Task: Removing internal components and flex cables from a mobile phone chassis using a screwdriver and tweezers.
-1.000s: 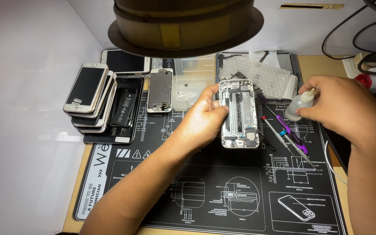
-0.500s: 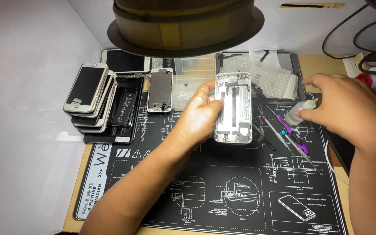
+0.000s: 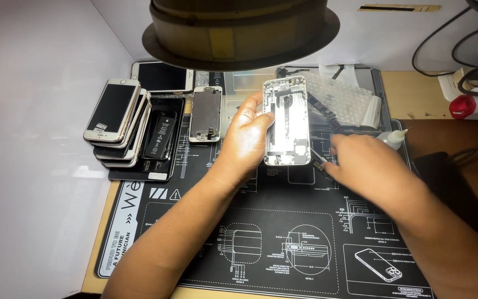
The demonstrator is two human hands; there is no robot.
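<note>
1. Silver phone housing [image 3: 286, 122] sits upright above the black mat [image 3: 261, 232], our left hand [image 3: 247, 141] clamped around its edge.
2. Right hand [image 3: 369, 166] fingers curl down onto the tools; can't tell what's gripped.
3. Loose hold, so it could slip.

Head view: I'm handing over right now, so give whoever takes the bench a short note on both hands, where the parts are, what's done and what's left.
Left hand: grips the opened phone housing by its left edge, held up above the black repair mat, internals facing the camera.
Right hand: down on the mat right of the housing, fingertips at the small tools lying there; whether it has gripped one cannot be told.
Small dropper bottle stands just beyond the right hand.
Detached screen assembly lies on the mat; stack of phones at far left.
Done: housing is open, screen off.
Left: interior work and reassembly, as far as visible.
</note>
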